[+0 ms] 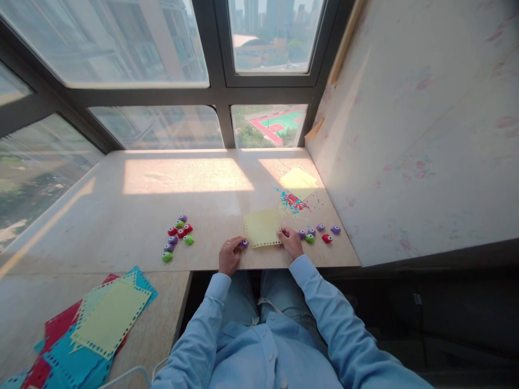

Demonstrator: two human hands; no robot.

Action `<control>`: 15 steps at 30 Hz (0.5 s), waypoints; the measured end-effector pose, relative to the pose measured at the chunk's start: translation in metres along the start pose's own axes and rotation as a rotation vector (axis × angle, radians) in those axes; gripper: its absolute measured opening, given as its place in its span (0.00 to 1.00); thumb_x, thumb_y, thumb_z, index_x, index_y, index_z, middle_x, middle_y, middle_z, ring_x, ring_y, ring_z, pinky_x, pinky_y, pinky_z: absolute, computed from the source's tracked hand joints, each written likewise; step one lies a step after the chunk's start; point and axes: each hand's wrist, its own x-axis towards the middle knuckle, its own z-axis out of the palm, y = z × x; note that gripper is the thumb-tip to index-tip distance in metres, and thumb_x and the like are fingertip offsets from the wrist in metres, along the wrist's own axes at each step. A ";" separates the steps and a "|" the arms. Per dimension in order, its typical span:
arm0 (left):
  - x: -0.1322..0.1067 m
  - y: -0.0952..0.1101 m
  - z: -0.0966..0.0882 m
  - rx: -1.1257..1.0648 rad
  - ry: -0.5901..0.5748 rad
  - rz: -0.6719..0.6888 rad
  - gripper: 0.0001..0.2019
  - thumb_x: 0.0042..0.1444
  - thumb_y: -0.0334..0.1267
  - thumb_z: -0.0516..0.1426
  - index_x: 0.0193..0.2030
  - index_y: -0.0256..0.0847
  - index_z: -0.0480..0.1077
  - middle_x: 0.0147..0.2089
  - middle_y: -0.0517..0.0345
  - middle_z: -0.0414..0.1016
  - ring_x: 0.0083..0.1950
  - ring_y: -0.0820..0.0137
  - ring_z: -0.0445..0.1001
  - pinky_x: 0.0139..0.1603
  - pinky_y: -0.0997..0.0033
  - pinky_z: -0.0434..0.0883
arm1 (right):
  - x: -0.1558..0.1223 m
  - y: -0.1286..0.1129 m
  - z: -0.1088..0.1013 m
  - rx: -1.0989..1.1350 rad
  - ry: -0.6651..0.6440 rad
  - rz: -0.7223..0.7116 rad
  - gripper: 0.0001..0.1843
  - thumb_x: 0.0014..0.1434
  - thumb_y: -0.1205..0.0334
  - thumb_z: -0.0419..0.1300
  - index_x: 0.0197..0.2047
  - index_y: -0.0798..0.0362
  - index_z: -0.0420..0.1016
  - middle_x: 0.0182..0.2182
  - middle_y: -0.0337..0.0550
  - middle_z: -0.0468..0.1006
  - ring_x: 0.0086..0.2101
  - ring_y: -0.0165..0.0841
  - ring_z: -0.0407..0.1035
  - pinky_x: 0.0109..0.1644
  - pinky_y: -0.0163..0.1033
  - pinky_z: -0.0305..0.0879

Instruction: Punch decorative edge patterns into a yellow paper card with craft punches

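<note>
A pale yellow sheet of paper lies in front of me, with small punched holes along its bottom and side edges. My left hand is closed around a small purple craft punch at the sheet's lower left corner. Whether the punch sits over the paper's edge, I cannot tell. At the opposite side, my right hand pinches the sheet's right edge between thumb and fingers. Just right of that hand are several loose punches, among them a green punch and a red punch.
More red, purple and green punches stand in a group at left. Red and blue paper bits are scattered beyond the sheet, beside more yellow paper. Punched coloured sheets are piled at lower left. A wall bounds the right side.
</note>
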 end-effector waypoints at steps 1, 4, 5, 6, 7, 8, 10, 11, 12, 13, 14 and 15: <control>0.000 -0.001 0.000 0.005 0.002 0.009 0.17 0.46 0.23 0.63 0.38 0.52 0.79 0.47 0.57 0.79 0.54 0.62 0.70 0.64 0.57 0.62 | -0.001 0.000 -0.001 -0.011 0.004 -0.013 0.15 0.46 0.52 0.62 0.31 0.55 0.78 0.25 0.40 0.78 0.28 0.35 0.70 0.30 0.37 0.65; 0.001 -0.003 0.000 0.006 0.013 0.025 0.17 0.46 0.23 0.63 0.38 0.52 0.79 0.46 0.57 0.79 0.53 0.63 0.71 0.64 0.60 0.62 | -0.004 0.002 -0.006 -0.050 0.023 -0.057 0.13 0.47 0.52 0.62 0.29 0.55 0.76 0.26 0.41 0.78 0.29 0.34 0.69 0.34 0.37 0.64; 0.001 -0.004 -0.001 0.013 0.013 0.034 0.17 0.46 0.24 0.63 0.39 0.51 0.79 0.47 0.57 0.79 0.53 0.62 0.71 0.64 0.59 0.62 | -0.005 0.003 -0.007 -0.063 0.027 -0.068 0.14 0.48 0.52 0.61 0.29 0.55 0.76 0.26 0.41 0.78 0.29 0.34 0.69 0.34 0.37 0.64; 0.001 -0.006 -0.001 0.027 0.012 0.048 0.17 0.47 0.24 0.63 0.39 0.51 0.79 0.47 0.57 0.79 0.53 0.62 0.71 0.64 0.59 0.63 | -0.006 0.003 -0.008 -0.076 0.029 -0.077 0.14 0.49 0.52 0.61 0.30 0.55 0.76 0.26 0.42 0.78 0.29 0.34 0.69 0.34 0.37 0.64; 0.002 -0.007 -0.001 0.049 0.011 0.067 0.16 0.47 0.25 0.62 0.40 0.51 0.79 0.47 0.57 0.79 0.53 0.62 0.72 0.64 0.58 0.63 | -0.006 0.004 -0.009 -0.090 0.030 -0.086 0.15 0.49 0.51 0.60 0.30 0.55 0.76 0.26 0.42 0.78 0.29 0.35 0.69 0.35 0.37 0.64; 0.002 -0.009 -0.001 0.079 0.009 0.089 0.16 0.48 0.25 0.62 0.40 0.50 0.78 0.47 0.57 0.79 0.53 0.62 0.72 0.63 0.57 0.64 | -0.006 0.006 -0.009 -0.104 0.029 -0.094 0.15 0.50 0.51 0.60 0.31 0.56 0.76 0.27 0.43 0.78 0.29 0.35 0.70 0.35 0.38 0.64; 0.003 -0.015 -0.001 0.155 0.008 0.141 0.15 0.49 0.25 0.60 0.41 0.49 0.78 0.47 0.56 0.79 0.51 0.62 0.73 0.60 0.56 0.67 | -0.006 0.008 -0.009 -0.135 0.032 -0.112 0.16 0.50 0.50 0.59 0.31 0.56 0.76 0.27 0.44 0.79 0.30 0.36 0.70 0.36 0.39 0.65; 0.004 -0.017 -0.001 0.196 0.008 0.169 0.15 0.50 0.25 0.59 0.41 0.48 0.78 0.47 0.56 0.80 0.50 0.62 0.74 0.59 0.56 0.68 | -0.005 0.010 -0.008 -0.151 0.036 -0.122 0.16 0.50 0.50 0.58 0.32 0.56 0.76 0.28 0.44 0.79 0.30 0.36 0.70 0.36 0.39 0.66; 0.004 -0.020 -0.001 0.235 0.009 0.198 0.15 0.50 0.25 0.58 0.41 0.47 0.78 0.47 0.56 0.80 0.50 0.62 0.74 0.57 0.56 0.69 | -0.006 0.011 -0.008 -0.169 0.042 -0.131 0.16 0.50 0.50 0.58 0.32 0.55 0.76 0.28 0.44 0.79 0.30 0.36 0.70 0.36 0.39 0.66; 0.005 -0.023 -0.001 0.268 0.010 0.226 0.15 0.50 0.25 0.58 0.42 0.46 0.77 0.47 0.55 0.80 0.49 0.62 0.75 0.56 0.56 0.70 | -0.006 0.012 -0.007 -0.187 0.048 -0.140 0.16 0.50 0.50 0.58 0.32 0.55 0.76 0.28 0.44 0.79 0.31 0.37 0.70 0.37 0.39 0.66; 0.005 -0.025 -0.001 0.294 0.012 0.252 0.15 0.51 0.25 0.57 0.42 0.45 0.77 0.47 0.55 0.80 0.49 0.62 0.75 0.55 0.57 0.71 | -0.007 0.014 -0.006 -0.206 0.055 -0.149 0.16 0.50 0.50 0.58 0.33 0.55 0.76 0.29 0.44 0.79 0.31 0.36 0.70 0.37 0.39 0.66; 0.006 -0.027 -0.002 0.314 0.013 0.275 0.15 0.51 0.25 0.57 0.42 0.45 0.77 0.46 0.55 0.80 0.49 0.63 0.75 0.54 0.57 0.72 | -0.007 0.015 -0.005 -0.223 0.062 -0.156 0.16 0.51 0.50 0.57 0.33 0.55 0.76 0.29 0.44 0.79 0.31 0.36 0.70 0.37 0.39 0.66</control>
